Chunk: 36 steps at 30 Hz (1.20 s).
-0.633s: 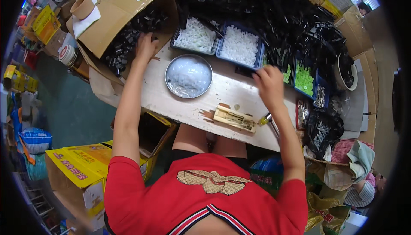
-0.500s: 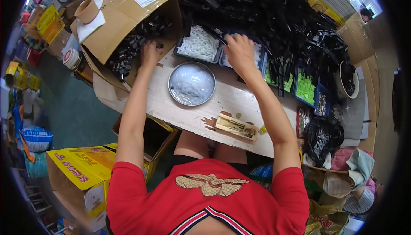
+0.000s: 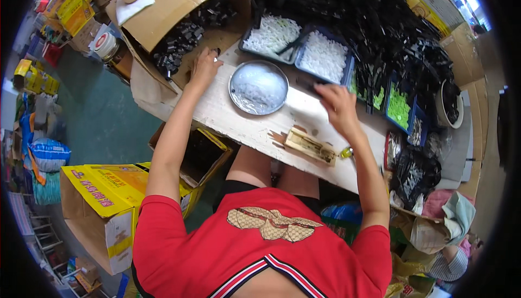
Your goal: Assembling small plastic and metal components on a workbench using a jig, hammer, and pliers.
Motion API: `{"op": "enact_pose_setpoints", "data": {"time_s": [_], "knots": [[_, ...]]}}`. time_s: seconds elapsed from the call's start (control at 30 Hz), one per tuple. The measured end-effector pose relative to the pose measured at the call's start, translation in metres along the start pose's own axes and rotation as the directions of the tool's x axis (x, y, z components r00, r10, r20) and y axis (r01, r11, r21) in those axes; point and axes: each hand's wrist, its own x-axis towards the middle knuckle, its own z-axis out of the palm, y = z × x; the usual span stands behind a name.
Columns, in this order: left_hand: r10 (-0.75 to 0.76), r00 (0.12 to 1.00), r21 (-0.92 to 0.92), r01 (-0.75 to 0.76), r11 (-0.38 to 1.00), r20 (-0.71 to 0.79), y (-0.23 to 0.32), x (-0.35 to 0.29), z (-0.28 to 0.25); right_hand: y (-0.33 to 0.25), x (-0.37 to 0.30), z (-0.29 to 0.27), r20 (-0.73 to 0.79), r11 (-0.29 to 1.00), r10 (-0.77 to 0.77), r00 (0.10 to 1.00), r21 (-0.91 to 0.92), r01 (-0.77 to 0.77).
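Observation:
My left hand (image 3: 204,71) is closed at the mouth of the cardboard box, its fingertips pinching a small black plastic piece (image 3: 217,51). A tiny white spot shows by those fingers. Over the table right of the round metal dish (image 3: 237,102), my right hand (image 3: 341,107) has its fingers drawn together. A dark smear sits at its fingertips, too blurred to name. Clear and whitish small parts lie in the dish. Nearest the right hand are a blue tray (image 3: 351,65) of white pieces and a wooden block fixture (image 3: 310,146) with a groove.
Many black pieces (image 3: 182,40) fill the tipped cardboard box (image 3: 157,13). Another tray of white pieces (image 3: 271,35), a tray of green pieces (image 3: 399,107) and a heap of black strips (image 3: 347,10) line the back. A small yellow-capped bottle (image 3: 346,152) lies beside the fixture.
My left hand has drawn back out of the box with a small black piece. My right hand has come back from the white-piece trays toward the fixture. The view has shifted slightly.

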Motion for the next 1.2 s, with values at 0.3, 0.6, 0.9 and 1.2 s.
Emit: {"op": "enact_pose_setpoints", "data": {"time_s": [0.3,0.6,0.9,1.2], "knots": [[0.113,0.994,-0.021,-0.113,0.993,0.011,0.004,-0.023,-0.018,-0.040,-0.106,-0.006,0.142,0.986,0.033,0.989,-0.167,-0.009],[-0.037,0.895,-0.809,0.420,0.412,0.445,0.129,-0.063,-0.054,-0.028,-0.103,-0.001,0.348,0.963,-0.087,0.933,-0.212,0.169],[0.336,0.854,-0.695,0.041,0.718,0.397,0.205,-0.081,-0.032,-0.022,-0.105,0.006,0.277,0.967,-0.151,0.949,-0.159,0.201],[0.386,0.837,-0.649,-0.050,0.759,0.388,0.213,-0.086,-0.022,-0.021,-0.111,0.015,0.287,0.941,-0.136,0.948,-0.261,0.214]]}}
